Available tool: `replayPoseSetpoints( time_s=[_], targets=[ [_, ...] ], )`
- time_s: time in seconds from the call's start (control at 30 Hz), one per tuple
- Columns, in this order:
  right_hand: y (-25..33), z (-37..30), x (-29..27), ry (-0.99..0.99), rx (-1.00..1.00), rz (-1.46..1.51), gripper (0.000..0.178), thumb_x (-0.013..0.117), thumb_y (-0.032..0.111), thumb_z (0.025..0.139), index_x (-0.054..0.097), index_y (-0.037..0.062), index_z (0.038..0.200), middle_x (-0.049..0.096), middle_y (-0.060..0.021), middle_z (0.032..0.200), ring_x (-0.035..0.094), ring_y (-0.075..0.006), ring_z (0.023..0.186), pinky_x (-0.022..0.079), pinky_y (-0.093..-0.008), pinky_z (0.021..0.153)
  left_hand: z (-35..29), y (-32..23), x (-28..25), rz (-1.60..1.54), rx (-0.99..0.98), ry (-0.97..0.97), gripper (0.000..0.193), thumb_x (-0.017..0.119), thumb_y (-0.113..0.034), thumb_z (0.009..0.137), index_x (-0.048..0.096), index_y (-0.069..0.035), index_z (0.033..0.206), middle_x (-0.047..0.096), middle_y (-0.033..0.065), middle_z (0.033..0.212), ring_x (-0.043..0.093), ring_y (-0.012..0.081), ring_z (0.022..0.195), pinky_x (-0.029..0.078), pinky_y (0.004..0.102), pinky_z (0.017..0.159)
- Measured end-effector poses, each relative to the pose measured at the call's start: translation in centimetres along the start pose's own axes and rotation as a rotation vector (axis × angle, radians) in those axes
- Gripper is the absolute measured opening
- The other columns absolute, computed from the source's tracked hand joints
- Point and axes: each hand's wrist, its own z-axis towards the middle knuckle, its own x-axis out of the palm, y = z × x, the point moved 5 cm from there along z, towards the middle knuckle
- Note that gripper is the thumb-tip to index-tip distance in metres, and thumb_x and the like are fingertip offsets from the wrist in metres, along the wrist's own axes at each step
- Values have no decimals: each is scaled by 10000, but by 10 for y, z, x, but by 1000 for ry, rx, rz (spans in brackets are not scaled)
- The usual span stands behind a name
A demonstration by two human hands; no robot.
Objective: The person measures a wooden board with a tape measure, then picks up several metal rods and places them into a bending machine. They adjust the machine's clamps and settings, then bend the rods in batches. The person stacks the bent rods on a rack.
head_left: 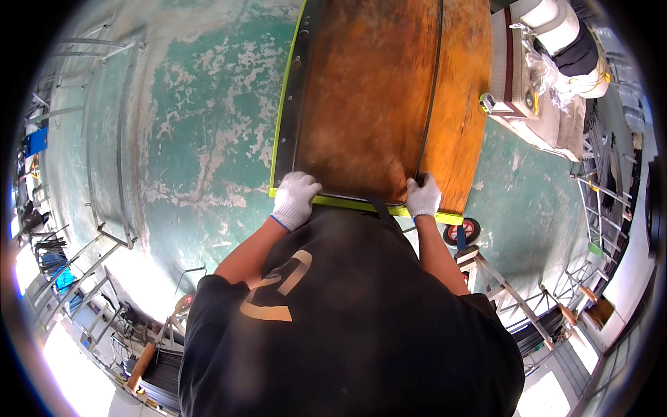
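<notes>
A thin dark metal frame [431,90] lies on the brown wooden tabletop [368,97], its long bars running away from me. My right hand [424,195], in a white knit glove, closes round the frame's right bar near the table's front edge. At the near left corner, my left hand [297,199], gloved the same way, has its fingers curled over the frame's corner; the fingertips are partly hidden. Between both hands the frame's near bar runs along the yellow-green table edging [354,203]. A black strip with bolts [297,61] borders the table's left side.
At the right, a tape measure [487,103] sits beside a pale box-like stand holding plastic wrap [543,69]. A wheel [464,233] is by the table's near right corner. Metal racks [604,208] line the right; frames [104,240] stand at left on the worn green floor [208,104].
</notes>
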Motion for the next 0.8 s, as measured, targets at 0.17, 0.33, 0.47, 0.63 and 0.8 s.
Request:
replayPoseSetpoints(
  time_s=[0.17,0.33,0.47,0.63,0.8],
  targets=[
    [4,10,2,21,-3,4,366,817,277,904,743,48,1180,793,-226,1119,757,-437,1082,589,-516,955,10,10,3,174,53,-29,107,687,-120,827,748,-158,905,684,72,941,667,316,1018,525,469,941],
    [-2,1,2,80,-19,-125,388,813,300,902,729,61,1195,780,-243,1182,739,-448,1141,583,-542,982,-10,4,13,166,76,126,156,708,-141,795,770,-156,937,686,88,943,669,324,1002,521,460,915],
    [-4,-18,0,116,50,-153,406,796,333,918,725,59,1209,785,-260,1166,744,-459,1148,593,-545,989,-12,6,20,196,-18,247,183,704,-144,826,794,-160,985,715,94,1003,684,314,1066,533,459,950],
    [-4,-39,-3,108,98,-165,422,804,332,900,751,55,1214,793,-262,1147,751,-451,1147,597,-520,1008,-13,10,23,240,-48,335,247,724,-180,835,807,-173,1068,732,94,1075,690,304,1125,541,457,985],
    [-6,-45,-1,84,156,-136,459,808,317,873,759,42,1237,792,-257,1188,756,-436,1159,599,-513,1018,-15,11,24,244,-40,275,238,745,-247,866,833,-195,1081,749,67,1046,697,297,1102,561,465,963]
  ],
)
